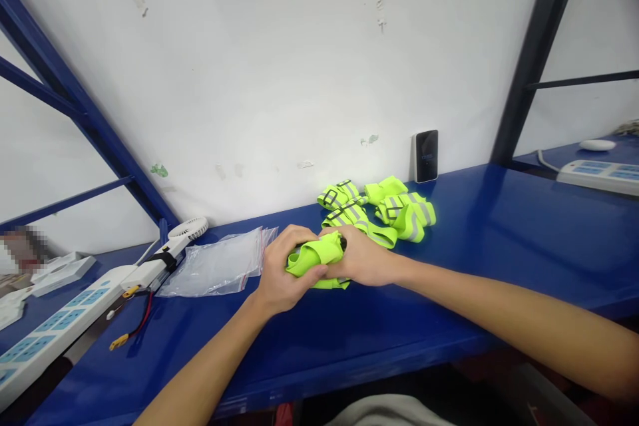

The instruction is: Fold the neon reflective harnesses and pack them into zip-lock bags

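Blue steel shelf (474,266) against a scuffed white wall (279,60), work happening near its front edge. Hi-vis roll (314,258), neon yellow-green fabric, sits between both hands, just above the shelf surface or resting on it; contact underneath is hidden. Long axis runs roughly left-right, parallel to the shelf edge, slight rise toward the right end. Left hand (285,269) is closed around the roll's left half, fingers wrapped over the top and pointing right. Right hand (360,256) is closed on the right end, fingers curled over from the right, fingertips meeting the left hand's. Neither hand is clearly nearer the roll; each has one end. A dark spot at the right end, by the right fingers, could be a strap or buckle, too small to tell. Right hand is the nearer one to the hi-vis vests (379,212), a loose group of folded pieces with grey reflective bands, just past it toward the wall. Clear zip bag (217,263) lies left of the left hand, near it. Further left: white fan (188,229), red-black wire with yellow connectors (130,327), power strip (54,326). Black-faced device (426,156) stands upright against the wall, behind the vests. Second power strip (599,176) sits far right.
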{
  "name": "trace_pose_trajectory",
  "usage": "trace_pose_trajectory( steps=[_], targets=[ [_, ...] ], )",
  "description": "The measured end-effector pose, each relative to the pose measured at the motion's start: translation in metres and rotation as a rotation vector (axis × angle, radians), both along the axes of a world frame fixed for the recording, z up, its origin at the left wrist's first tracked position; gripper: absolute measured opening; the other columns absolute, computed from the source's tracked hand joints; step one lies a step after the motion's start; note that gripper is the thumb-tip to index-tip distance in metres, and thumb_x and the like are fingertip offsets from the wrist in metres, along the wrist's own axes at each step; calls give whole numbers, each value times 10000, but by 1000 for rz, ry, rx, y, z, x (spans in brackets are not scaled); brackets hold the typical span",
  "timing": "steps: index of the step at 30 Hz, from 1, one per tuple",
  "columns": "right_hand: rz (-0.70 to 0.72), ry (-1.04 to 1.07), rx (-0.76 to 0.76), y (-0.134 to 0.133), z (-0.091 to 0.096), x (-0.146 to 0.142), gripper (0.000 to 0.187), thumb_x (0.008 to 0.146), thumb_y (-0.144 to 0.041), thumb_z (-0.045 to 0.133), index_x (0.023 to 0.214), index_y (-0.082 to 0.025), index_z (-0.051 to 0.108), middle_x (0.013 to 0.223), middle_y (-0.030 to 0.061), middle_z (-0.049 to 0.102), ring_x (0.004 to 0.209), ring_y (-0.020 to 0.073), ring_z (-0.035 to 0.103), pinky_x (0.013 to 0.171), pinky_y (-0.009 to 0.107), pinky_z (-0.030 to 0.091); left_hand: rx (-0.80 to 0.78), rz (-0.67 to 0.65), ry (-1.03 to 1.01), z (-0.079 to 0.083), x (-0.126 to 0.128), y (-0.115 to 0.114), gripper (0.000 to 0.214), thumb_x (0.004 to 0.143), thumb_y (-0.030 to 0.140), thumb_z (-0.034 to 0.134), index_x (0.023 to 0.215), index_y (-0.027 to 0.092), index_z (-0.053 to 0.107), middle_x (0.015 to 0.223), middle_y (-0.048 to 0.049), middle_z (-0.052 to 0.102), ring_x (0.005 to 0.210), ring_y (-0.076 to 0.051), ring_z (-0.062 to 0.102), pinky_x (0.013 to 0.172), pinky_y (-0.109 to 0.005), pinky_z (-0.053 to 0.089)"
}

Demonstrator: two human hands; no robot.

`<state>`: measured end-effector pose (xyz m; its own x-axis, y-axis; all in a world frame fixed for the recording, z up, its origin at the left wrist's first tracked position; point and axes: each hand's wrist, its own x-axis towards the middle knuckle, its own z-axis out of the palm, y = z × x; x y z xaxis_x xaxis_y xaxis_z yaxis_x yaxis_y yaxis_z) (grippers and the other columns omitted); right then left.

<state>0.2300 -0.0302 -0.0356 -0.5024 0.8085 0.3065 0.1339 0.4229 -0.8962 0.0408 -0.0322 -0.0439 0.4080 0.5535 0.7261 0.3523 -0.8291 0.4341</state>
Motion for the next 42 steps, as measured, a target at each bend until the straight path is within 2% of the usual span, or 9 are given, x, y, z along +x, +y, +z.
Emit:
trace_pose_trajectory(
  steps=[4,9,13,20,25,28,31,35,42],
  targets=[
    [-69,-48,41,3,-4,1,265,601,-240,789,760,-155,595,675,-49,538,614,100,459,535,212,361,-27,28,-54,4,4,-2,299,689,432,768,884,214,701,953,-106,687,966,-278,595,892,-401,447],
    [-140,-132,23,0,-8,-5,270,593,-262,783,765,-173,595,648,-52,557,569,103,472,499,217,359,130,232,-3,2,3,2,196,866,310,572,718,202,640,665,-40,612,656,-180,529,681,-322,419],
    [-114,-210,87,-4,-7,-7,296,606,-320,793,740,-174,574,639,-43,561,555,108,478,501,228,363,74,292,25,-1,-1,7,255,926,273,475,712,190,587,621,-10,549,566,-138,465,604,-280,368],
    [-69,-350,300,-1,-12,1,299,696,-344,750,855,-174,562,672,-36,549,570,124,474,520,241,343,-190,170,22,2,1,11,297,958,331,445,745,172,577,657,5,511,603,-123,441,585,-249,334],
    [-61,-308,388,5,-23,4,582,805,-260,673,1322,-201,413,820,-8,648,573,138,542,525,237,382,-429,59,-19,-3,-3,21,360,950,427,461,718,166,550,650,18,458,599,-115,411,558,-232,337],
    [-36,-310,530,8,-26,7,784,836,-146,617,1501,-280,225,1123,53,677,706,155,631,643,258,463,-472,-36,-61,-8,-4,24,317,951,414,474,767,166,546,855,-33,575,813,-155,534,743,-246,423],
    [12,-391,716,11,-31,11,844,813,-81,623,1521,-316,231,1293,73,628,929,207,658,753,298,492,-572,-153,-88,-12,-1,21,267,969,408,440,839,181,492,1111,-82,607,1047,-205,562,891,-296,434],
    [23,-415,858,16,-38,12,713,802,-38,594,1456,-242,396,1257,96,654,1008,235,649,792,336,507,-647,-158,-199,-13,3,18,209,985,413,399,985,212,456,1114,-67,616,987,-189,610,868,-323,465],
    [-12,-329,815,16,-42,6,602,800,-35,580,1374,-198,504,1182,115,680,973,232,665,780,328,519,-615,-41,-350,-26,13,25,228,952,380,451,1108,214,473,988,-38,618,838,-160,639,801,-306,486]
  ],
)
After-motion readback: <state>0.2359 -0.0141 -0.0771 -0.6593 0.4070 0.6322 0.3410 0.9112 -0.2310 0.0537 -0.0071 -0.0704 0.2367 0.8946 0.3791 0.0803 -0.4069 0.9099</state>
